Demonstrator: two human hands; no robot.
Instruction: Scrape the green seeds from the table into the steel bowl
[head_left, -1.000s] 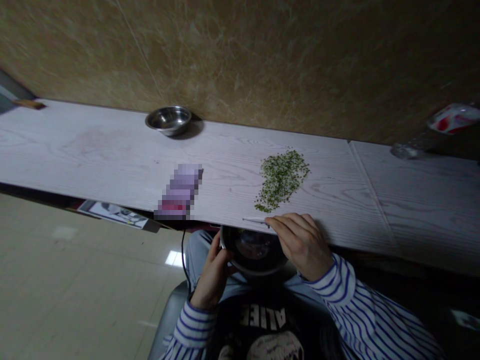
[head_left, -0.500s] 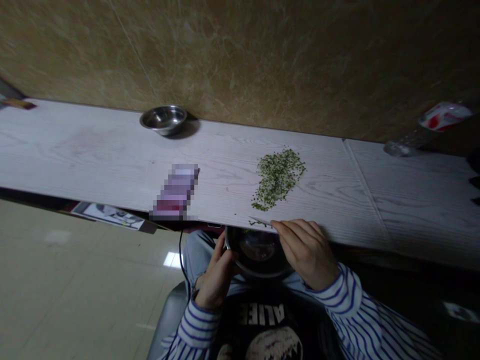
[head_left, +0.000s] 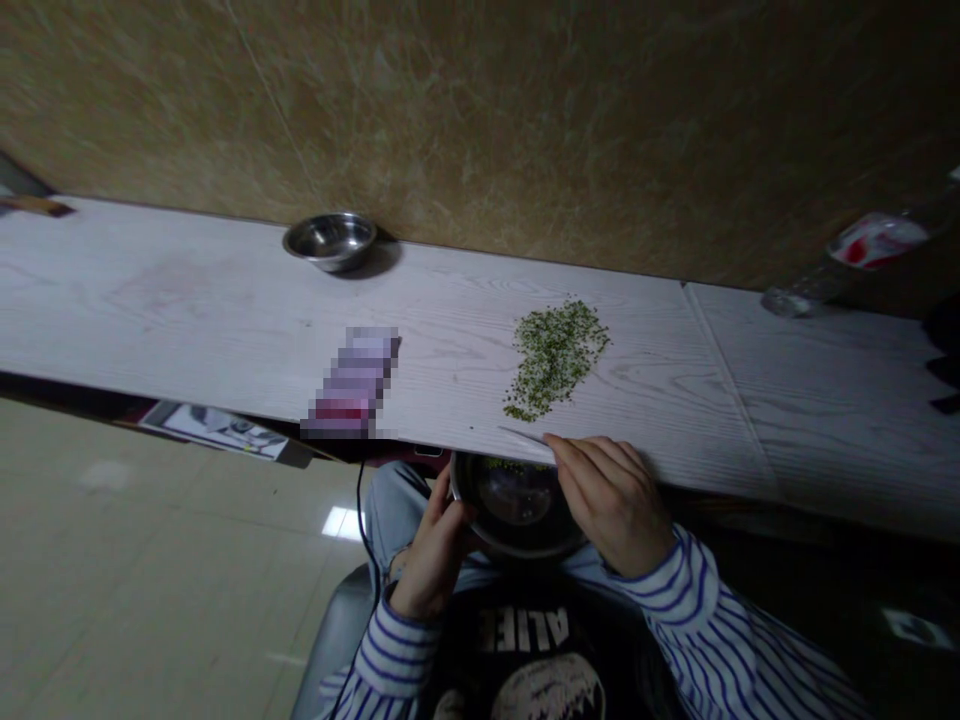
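Observation:
Below the table's front edge, my left hand (head_left: pixel 433 553) is closed on the left rim of a metal bowl (head_left: pixel 517 545). Small green bits lie along the far inner side of this bowl. My right hand (head_left: pixel 611 503) is pinched around a thin, pale, pointed tool (head_left: pixel 525 436), whose kind I cannot make out. The tool's tip points left, low over the front edge of the table. Just beyond it, a loose patch of small green bits (head_left: pixel 559 355) is spread on the white wood-grain table (head_left: pixel 450 300). The bowl's right side is hidden behind my right hand.
A smaller metal bowl (head_left: pixel 330 243) stands at the back by the wall. A phone-like blurred object (head_left: pixel 352 385) lies left of the green bits. At the right, a clear plastic bottle (head_left: pixel 847 255) leans by the wall. A black cable (head_left: pixel 361 510) hangs beside my left leg.
The tool in my right hand swept a few green bits to the table edge, then over it; more green now shows inside the held bowl. My left hand keeps its grip.

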